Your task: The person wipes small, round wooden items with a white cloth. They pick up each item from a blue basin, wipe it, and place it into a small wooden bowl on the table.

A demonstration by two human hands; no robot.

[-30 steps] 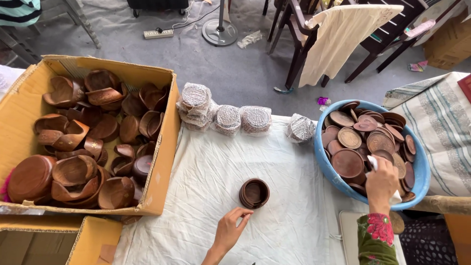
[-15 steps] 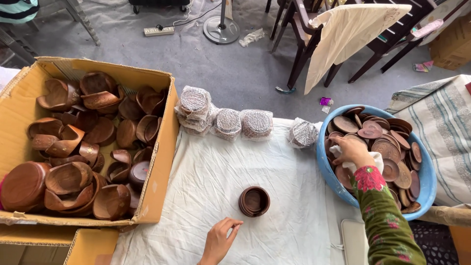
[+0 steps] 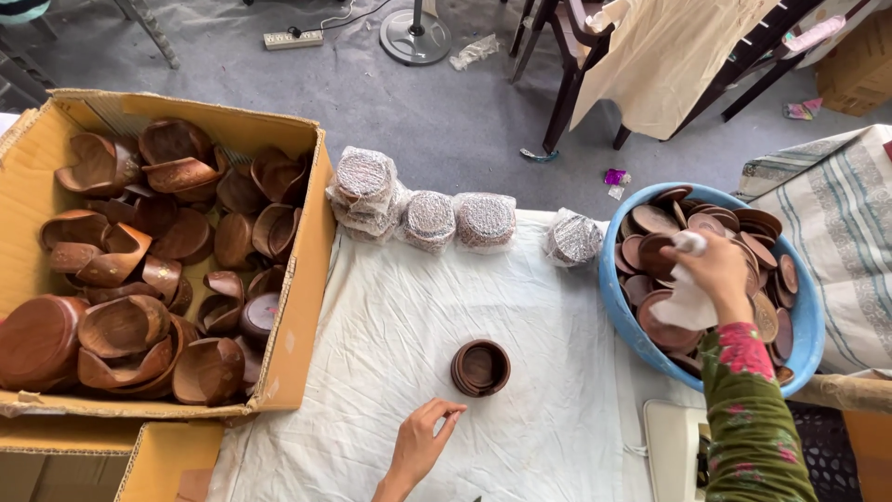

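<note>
My right hand [image 3: 723, 271] is over the blue tub [image 3: 621, 311] of brown wooden discs, closed around a crumpled white cloth [image 3: 686, 303]. Its fingers press on a dark round disc [image 3: 653, 251] at the top of the pile. My left hand [image 3: 423, 442] rests on the white sheet [image 3: 390, 325] at the bottom centre, fingers loosely spread and holding nothing. A small round wooden holder [image 3: 480, 367] sits on the sheet just above and to the right of that hand, not touching it.
A large cardboard box [image 3: 295, 307] of wooden bowls fills the left. Several plastic-wrapped stacks of discs [image 3: 429, 218] line the sheet's far edge. Beyond it are a chair draped with cloth [image 3: 650, 56], a fan base [image 3: 415, 42] and a power strip [image 3: 293, 39]. Striped fabric [image 3: 836, 214] lies right.
My right hand moved from the near right side of the tub toward its upper left and now presses the white cloth on a disc. My left hand slid slightly nearer me.
</note>
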